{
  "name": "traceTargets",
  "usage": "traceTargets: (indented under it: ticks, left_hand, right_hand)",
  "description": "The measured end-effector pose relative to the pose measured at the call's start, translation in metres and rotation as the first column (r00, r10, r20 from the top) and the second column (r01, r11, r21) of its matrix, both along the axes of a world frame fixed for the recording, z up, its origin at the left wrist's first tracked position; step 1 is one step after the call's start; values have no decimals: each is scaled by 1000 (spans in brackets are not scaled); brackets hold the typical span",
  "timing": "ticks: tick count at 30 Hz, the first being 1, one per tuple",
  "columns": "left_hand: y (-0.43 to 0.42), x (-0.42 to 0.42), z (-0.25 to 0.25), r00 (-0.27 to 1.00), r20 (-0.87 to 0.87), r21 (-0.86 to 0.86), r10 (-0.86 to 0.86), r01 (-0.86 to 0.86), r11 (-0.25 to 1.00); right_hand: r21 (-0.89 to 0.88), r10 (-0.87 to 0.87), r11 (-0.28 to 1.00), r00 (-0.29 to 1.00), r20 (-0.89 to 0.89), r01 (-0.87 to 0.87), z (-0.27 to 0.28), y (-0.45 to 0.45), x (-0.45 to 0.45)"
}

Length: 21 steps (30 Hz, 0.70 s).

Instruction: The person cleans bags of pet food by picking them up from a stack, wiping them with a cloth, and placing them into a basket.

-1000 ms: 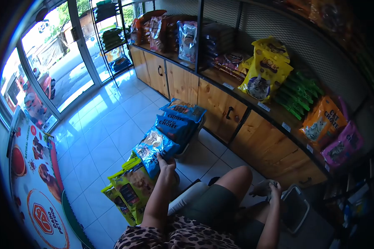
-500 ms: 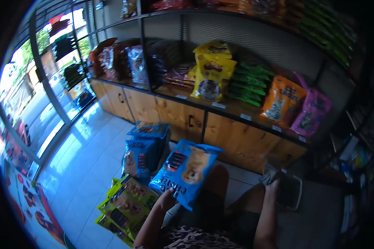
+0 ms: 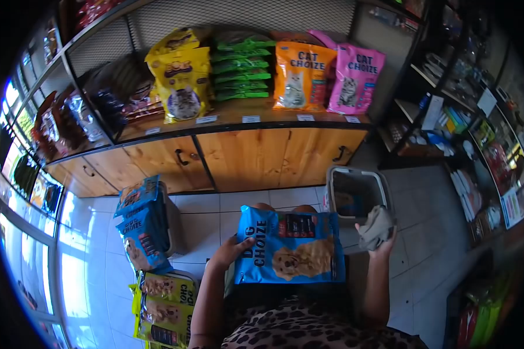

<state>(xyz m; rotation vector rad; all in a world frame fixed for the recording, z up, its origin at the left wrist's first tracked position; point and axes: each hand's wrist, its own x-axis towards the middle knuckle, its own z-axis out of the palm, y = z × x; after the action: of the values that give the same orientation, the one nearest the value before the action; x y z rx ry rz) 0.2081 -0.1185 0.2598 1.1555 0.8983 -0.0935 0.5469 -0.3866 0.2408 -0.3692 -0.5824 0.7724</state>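
A blue dog food bag (image 3: 291, 247) lies across my lap, turned sideways, with a puppy picture facing up. My left hand (image 3: 234, 251) grips its left edge, thumb on top by the lettering. To the right of the bag, my right hand (image 3: 383, 243) holds a crumpled grey cloth (image 3: 376, 228), apart from the bag. Just beyond that hand stands a grey plastic bin (image 3: 330, 192) with something blue inside. On the left, more blue dog food bags (image 3: 138, 224) sit in and over another container, with yellow-green dog food bags (image 3: 163, 305) in front of them.
Wooden cabinets (image 3: 244, 160) run along the wall ahead. Above them a shelf carries a yellow bag (image 3: 180, 81), stacked green packs (image 3: 243, 68), an orange cat food bag (image 3: 303, 75) and a pink one (image 3: 356, 78). Glass doors stand left; a dark rack (image 3: 413, 148) stands right.
My view has swung right. The blue bag has turned from a slant to lying level across my lap. My right hand has brought the cloth from beside the bin nearer to the bag.
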Motion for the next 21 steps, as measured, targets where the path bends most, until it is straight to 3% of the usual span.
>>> traceTargets:
  ticks: [2, 3, 4, 5, 7, 8, 9, 10, 12, 14, 17, 19, 21]
  left_hand:
    - [-4, 4, 9, 978, -208, 249, -23, 76, 965]
    - [-8, 7, 12, 978, -207, 247, -35, 87, 965]
    - [-15, 11, 14, 970, -238, 483, 43, 79, 872]
    - [-26, 14, 14, 960, -248, 686, 127, 81, 724]
    - [-45, 21, 18, 938, -195, 949, 286, 107, 296]
    - [-49, 26, 22, 960, -147, 962, 239, 83, 260]
    - [-53, 33, 25, 977, -100, 973, 189, 56, 224]
    - [-60, 41, 21, 978, -98, 974, 182, 57, 220]
    - [-73, 57, 5, 973, -198, 973, -118, 210, 99]
    - [-78, 63, 1, 973, -203, 974, -110, 213, 82]
    - [-79, 66, 0, 974, -212, 977, -82, 212, -6]
    - [-77, 67, 0, 974, -214, 977, -78, 212, -23]
    - [-79, 64, 0, 974, -221, 975, -55, 220, -26]
  right_hand:
    - [-310, -224, 940, 944, -243, 143, 25, 6, -28]
    - [-403, -279, 893, 949, -147, 200, 10, 7, -25]
    - [-487, -322, 834, 945, -47, 260, -7, 8, -23]
    - [-506, -204, 824, 967, 151, 253, 8, 25, -38]
    - [-543, -17, 714, 787, 617, 441, 40, 65, -79]
    - [-313, 39, 724, 417, 908, 614, 43, 82, -101]
    - [-33, 85, 747, -47, 995, 664, 46, 95, -119]
    - [126, 169, 708, -341, 925, 694, 45, 98, -134]
    - [63, 167, 750, -282, 945, 658, 20, 102, -115]
    - [-88, 288, 576, -101, 952, 813, 26, 110, -80]
    - [-38, 320, 448, -120, 940, 893, 6, 122, -21]
    - [-67, 249, 479, -62, 967, 875, 11, 111, -43]
    - [-121, 243, 659, -58, 968, 742, 21, 76, -85]
